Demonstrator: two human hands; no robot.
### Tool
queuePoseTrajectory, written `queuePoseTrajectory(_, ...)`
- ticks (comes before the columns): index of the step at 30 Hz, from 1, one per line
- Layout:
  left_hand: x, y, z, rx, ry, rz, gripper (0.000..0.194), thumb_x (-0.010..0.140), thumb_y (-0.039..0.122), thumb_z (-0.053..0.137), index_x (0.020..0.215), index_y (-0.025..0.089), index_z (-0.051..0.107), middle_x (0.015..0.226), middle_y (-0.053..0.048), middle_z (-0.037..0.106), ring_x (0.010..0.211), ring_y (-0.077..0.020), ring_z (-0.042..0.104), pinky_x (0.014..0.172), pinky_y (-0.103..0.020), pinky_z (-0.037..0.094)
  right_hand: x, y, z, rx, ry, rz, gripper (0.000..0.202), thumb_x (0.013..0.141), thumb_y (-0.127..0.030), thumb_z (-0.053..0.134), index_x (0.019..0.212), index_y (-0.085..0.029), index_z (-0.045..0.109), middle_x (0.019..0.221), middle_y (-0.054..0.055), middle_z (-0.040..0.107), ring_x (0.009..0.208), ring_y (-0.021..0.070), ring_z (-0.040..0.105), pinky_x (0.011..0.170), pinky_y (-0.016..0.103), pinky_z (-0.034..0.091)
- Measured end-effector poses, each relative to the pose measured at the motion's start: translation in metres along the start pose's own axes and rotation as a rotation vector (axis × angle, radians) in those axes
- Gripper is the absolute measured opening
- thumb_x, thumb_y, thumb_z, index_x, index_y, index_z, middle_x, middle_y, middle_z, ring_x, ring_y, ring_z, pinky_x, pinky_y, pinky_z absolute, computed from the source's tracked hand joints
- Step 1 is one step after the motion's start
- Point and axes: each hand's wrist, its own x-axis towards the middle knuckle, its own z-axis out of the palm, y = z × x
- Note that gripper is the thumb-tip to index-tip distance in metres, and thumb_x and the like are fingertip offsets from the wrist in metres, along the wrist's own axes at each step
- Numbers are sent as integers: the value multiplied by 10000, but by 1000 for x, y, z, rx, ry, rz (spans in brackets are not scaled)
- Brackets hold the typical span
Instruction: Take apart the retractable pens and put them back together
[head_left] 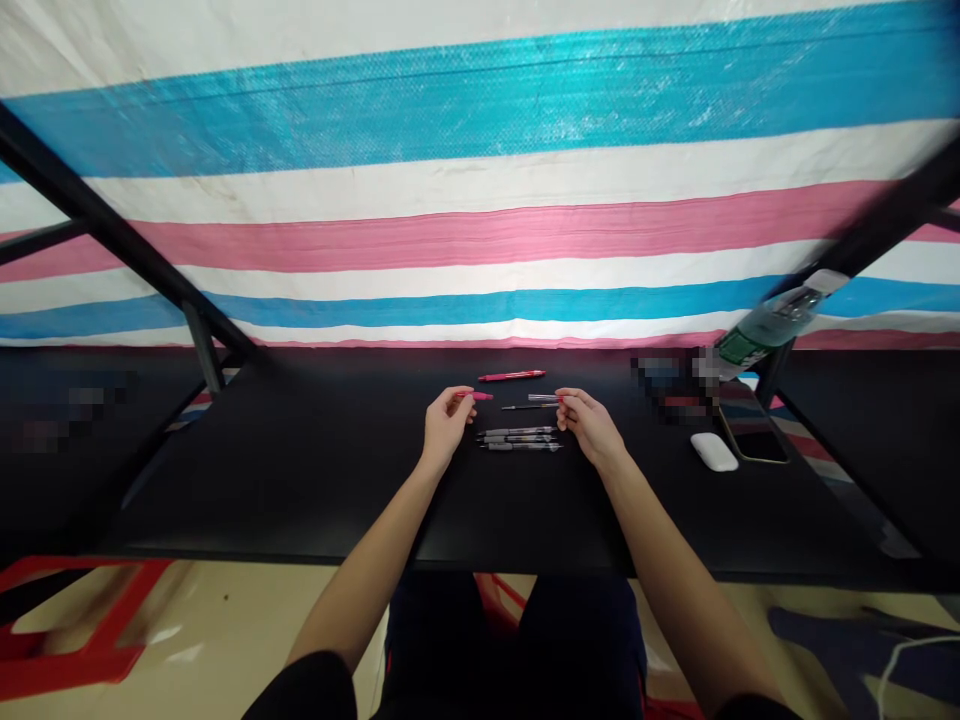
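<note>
My left hand is closed on a small pink pen part, which points to the right. Across from it, my right hand pinches a clear pen barrel with a bit of red at its right end. A thin dark refill lies on the black table just below the barrel. Nearer to me, several grey and clear pens lie side by side between my hands. One red pen rests beyond them, toward the back.
On the right of the black table are a white earphone case, a phone and a tilted clear bottle with a green label. Dark metal bars slant up at both sides. A striped sheet hangs behind.
</note>
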Motion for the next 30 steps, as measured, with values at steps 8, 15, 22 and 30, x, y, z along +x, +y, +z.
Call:
queuePoseTrajectory(8,3,-2,0,-246,-16,-178,238,652,250,737,805,145,589,789,-45,668,660,-114,598,589,-238,439,-1,-1,-1,103,-60,9,250,651,-307,739,829,-193,606,605,-36,546,551,111,524,498,240,407)
queuePoseTrajectory(15,2,0,-1,-402,-76,-296,271,647,221,756,823,147,564,870,-65,700,693,-107,612,633,-239,455,1,-3,-3,210,-99,23,304,643,-329,789,805,-219,557,632,-46,540,588,111,537,524,235,433)
queuePoseTrajectory(22,0,5,-1,-393,-167,-356,281,780,283,669,1025,154,620,1021,-105,698,717,-119,634,607,-233,462,2,-4,-3,243,-117,79,293,642,-326,781,754,-225,530,670,-30,570,629,125,579,559,248,471)
queuePoseTrajectory(30,2,1,-2,-375,-198,-348,291,804,303,656,1057,163,623,1052,-118,693,712,-129,637,589,-236,461,-3,-10,0,215,-168,71,296,690,-345,708,942,-238,596,710,-22,602,635,135,592,566,260,475)
